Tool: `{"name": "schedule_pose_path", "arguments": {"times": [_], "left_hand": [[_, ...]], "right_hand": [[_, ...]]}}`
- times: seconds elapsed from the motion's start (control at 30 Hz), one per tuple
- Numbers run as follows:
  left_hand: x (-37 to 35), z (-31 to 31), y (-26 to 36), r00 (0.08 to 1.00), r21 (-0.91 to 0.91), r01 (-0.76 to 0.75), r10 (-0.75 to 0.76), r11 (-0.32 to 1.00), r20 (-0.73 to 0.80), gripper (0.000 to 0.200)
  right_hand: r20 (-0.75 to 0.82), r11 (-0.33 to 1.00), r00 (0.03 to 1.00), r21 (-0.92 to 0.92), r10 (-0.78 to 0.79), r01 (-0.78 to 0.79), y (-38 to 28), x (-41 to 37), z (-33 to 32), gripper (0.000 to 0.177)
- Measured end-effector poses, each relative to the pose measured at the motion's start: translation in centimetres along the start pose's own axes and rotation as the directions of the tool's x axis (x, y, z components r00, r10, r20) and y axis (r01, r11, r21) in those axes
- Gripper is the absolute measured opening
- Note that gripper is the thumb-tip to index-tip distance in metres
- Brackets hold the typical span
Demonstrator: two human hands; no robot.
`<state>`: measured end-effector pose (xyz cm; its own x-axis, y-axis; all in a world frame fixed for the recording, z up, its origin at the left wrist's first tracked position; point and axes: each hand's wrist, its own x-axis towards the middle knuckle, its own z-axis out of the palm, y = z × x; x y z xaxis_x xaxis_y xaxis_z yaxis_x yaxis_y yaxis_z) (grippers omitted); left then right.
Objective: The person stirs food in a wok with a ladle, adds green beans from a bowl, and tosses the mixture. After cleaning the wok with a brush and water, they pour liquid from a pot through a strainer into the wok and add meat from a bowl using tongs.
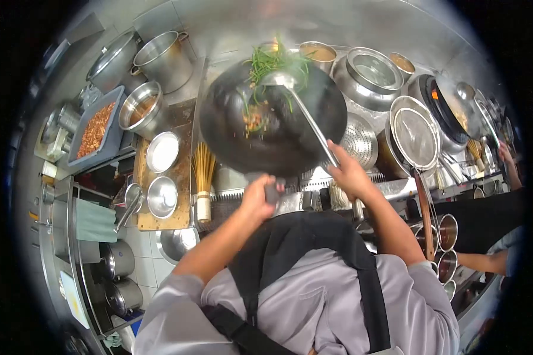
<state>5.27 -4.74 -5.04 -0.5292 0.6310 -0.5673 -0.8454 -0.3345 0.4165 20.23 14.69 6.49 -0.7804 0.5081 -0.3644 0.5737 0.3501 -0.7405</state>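
Note:
My left hand point(258, 200) is closed around the near handle of a large black wok point(231, 133), with something dark, perhaps a cloth, in the grip. In my right hand point(350, 173) is the long handle of a metal ladle point(315, 127). The ladle's bowl is over the far half of the wok, against long green vegetables point(272, 65), some of them rising above the far rim. Small chopped bits point(254, 121) appear nearer the wok's middle. The wok is tilted, and steam rises behind it.
Left of the wok are a bamboo brush point(203, 177), metal bowls point(163, 151) on a wooden board and a grey tub point(77, 160) of reddish-brown food. To the right are a perforated ladle point(359, 142), a lidded pot point(370, 77) and a strainer point(416, 139). Another person's arm point(482, 262) shows far right.

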Motion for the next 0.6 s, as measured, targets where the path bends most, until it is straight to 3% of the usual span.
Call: {"name": "schedule_pose_path", "arguments": {"times": [0.03,0.07,0.13,0.17,0.2,0.23,0.27,0.33,0.4,0.43,0.47,0.5,0.57,0.6], "left_hand": [[-1.1,-0.2,0.1,1.0,0.014,0.01,-0.009,1.0,-0.029,0.007],[-1.7,-0.2,0.3,0.998,0.022,0.022,-0.02,1.0,-0.062,0.008],[-0.7,2.3,2.5,1.0,-0.095,0.005,-0.004,0.995,0.015,0.006],[1.4,3.2,3.6,0.998,-0.119,0.055,-0.054,0.991,0.016,0.007],[3.2,4.3,4.1,0.999,-0.063,-0.02,0.023,0.998,0.048,0.009],[5.5,4.4,4.5,1.0,-0.063,0.012,-0.011,0.998,0.022,0.011],[8.5,3.0,4.5,0.999,-0.157,0.027,-0.02,0.987,0.047,0.012],[7.2,2.7,3.3,0.999,-0.034,-0.048,0.048,0.998,0.024,0.011],[3.3,0.1,2.1,0.993,-0.015,0.016,-0.014,1.0,0.114,0.01],[-0.2,1.0,1.7,0.997,-0.048,-0.007,0.003,0.999,-0.081,0.011],[-0.4,-1.5,1.5,0.999,-0.055,0.043,-0.042,0.998,0.02,0.013],[-1.3,0.0,2.4,1.0,-0.05,0.013,-0.013,0.999,0.001,0.012],[-0.9,1.5,3.5,1.0,-0.068,0.0,0.001,0.998,0.007,0.011],[1.2,2.3,4.6,0.999,-0.078,0.016,-0.013,0.997,0.038,0.012]], "right_hand": [[-0.086,0.945,0.941,-0.006,-0.327,0.328,3.7,0.4,0.1,0.06],[-0.05,0.947,0.946,0.019,-0.32,0.321,4.1,-1.6,-0.9,0.061],[0.196,0.938,0.981,0.341,-0.002,-0.066,2.6,-6.0,-3.2,0.059],[0.203,0.94,0.979,0.334,0.0,-0.069,2.2,-6.0,-3.2,0.059],[0.229,0.962,0.973,0.263,0.017,-0.078,1.4,-5.6,-3.2,0.059],[0.25,0.977,0.968,0.196,0.037,-0.088,0.7,-5.0,-2.9,0.059],[0.205,0.986,0.979,0.168,-0.026,-0.009,0.8,-2.6,-1.9,0.059],[0.158,0.989,0.983,0.127,-0.092,0.072,2.6,3.0,1.3,0.06],[-0.063,0.948,0.946,0.001,-0.317,0.318,3.4,6.5,3.4,0.062],[-0.03,0.968,0.967,0.008,-0.252,0.252,1.8,4.1,2.5,0.064],[0.071,0.982,0.986,0.126,-0.152,0.142,1.0,1.0,1.0,0.063],[-0.02,0.941,0.941,0.018,-0.338,0.338,2.7,-0.9,0.4,0.061],[0.192,0.932,0.981,0.349,0.026,-0.093,1.6,-6.5,-2.3,0.058],[0.198,0.923,0.979,0.367,0.047,-0.119,2.3,-7.6,-2.5,0.059]]}}
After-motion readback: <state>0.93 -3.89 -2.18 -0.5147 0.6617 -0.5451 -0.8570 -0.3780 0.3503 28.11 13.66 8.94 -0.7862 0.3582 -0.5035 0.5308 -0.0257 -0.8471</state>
